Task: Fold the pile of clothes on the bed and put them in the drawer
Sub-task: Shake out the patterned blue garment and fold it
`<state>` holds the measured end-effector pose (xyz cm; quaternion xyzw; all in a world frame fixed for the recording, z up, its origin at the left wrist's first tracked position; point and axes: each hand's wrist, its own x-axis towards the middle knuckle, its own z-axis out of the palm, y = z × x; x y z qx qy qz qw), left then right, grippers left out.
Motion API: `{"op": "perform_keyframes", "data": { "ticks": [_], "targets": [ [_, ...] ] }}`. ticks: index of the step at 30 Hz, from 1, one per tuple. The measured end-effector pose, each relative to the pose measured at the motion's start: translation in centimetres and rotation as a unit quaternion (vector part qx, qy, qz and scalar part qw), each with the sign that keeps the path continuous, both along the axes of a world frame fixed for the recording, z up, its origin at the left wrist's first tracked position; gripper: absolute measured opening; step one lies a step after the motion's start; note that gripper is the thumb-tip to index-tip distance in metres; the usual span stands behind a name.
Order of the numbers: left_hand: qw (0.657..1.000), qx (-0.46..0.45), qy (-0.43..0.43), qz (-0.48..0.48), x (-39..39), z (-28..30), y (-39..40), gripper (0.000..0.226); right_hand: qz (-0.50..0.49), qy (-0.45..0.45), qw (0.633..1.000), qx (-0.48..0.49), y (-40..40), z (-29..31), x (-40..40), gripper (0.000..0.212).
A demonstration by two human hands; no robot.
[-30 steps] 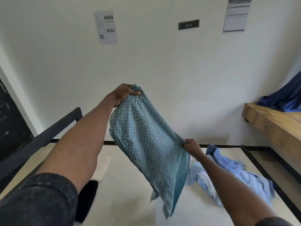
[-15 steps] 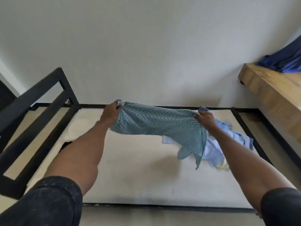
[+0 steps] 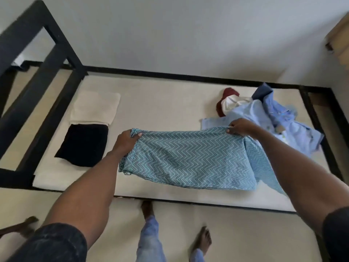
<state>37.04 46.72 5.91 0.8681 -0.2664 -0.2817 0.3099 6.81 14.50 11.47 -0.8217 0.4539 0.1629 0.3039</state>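
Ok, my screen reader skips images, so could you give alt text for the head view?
Two hands, left hand and right hand, hold a teal zigzag garment by its top corners over a bed. Folded white and black items lie left; unfolded clothes right.

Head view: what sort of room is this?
Probably a bedroom: a black-framed bed with a bare mattress against a plain wall, and folded clothes lying on the mattress.
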Motion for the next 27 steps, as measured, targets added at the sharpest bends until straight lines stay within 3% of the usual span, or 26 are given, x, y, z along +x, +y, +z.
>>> {"op": "perform_keyframes", "data": {
  "ticks": [2, 5, 9, 13, 17, 20, 23, 25, 27],
  "targets": [
    [0.998, 0.024, 0.035, 0.035, 3.5, -4.9, 1.2, 0.032, 0.026, 0.040, 0.999, 0.015, 0.4, -5.7, 4.6, 0.016],
    [0.992, 0.065, 0.070, 0.078, 8.8, -13.2, 2.1, 0.037, 0.061, 0.070, 0.995, 0.024, 0.8, -15.6, 10.9, 0.031],
    [0.986, 0.091, 0.092, 0.106, 15.7, -24.4, 2.1, 0.038, 0.017, 0.057, 0.998, 0.025, 1.2, -28.2, 18.4, 0.025],
    [0.986, 0.071, 0.093, 0.119, 21.6, -31.6, 0.9, 0.033, -0.025, 0.014, 0.999, -0.021, 0.3, -36.5, 24.2, 0.016],
    [0.986, 0.071, 0.080, 0.130, 25.5, -36.2, -0.2, 0.046, -0.020, 0.026, 0.992, -0.120, 0.7, -40.6, 27.0, 0.020],
    [0.981, 0.099, 0.074, 0.150, 25.8, -37.7, -0.5, 0.050, 0.020, 0.009, 0.968, -0.249, 3.6, -41.8, 28.1, 0.049],
    [0.973, 0.111, 0.083, 0.183, 24.3, -37.6, 0.5, 0.056, 0.078, -0.044, 0.970, -0.228, 8.8, -42.8, 29.3, 0.042],
    [0.975, 0.143, 0.072, 0.157, 23.0, -37.5, 2.4, 0.062, 0.140, -0.053, 0.974, -0.171, 13.0, -43.7, 29.4, 0.034],
    [0.975, 0.189, 0.041, 0.106, 22.1, -37.5, 4.4, 0.064, 0.154, -0.047, 0.979, -0.128, 16.5, -44.5, 29.6, 0.040]
  ]
}}
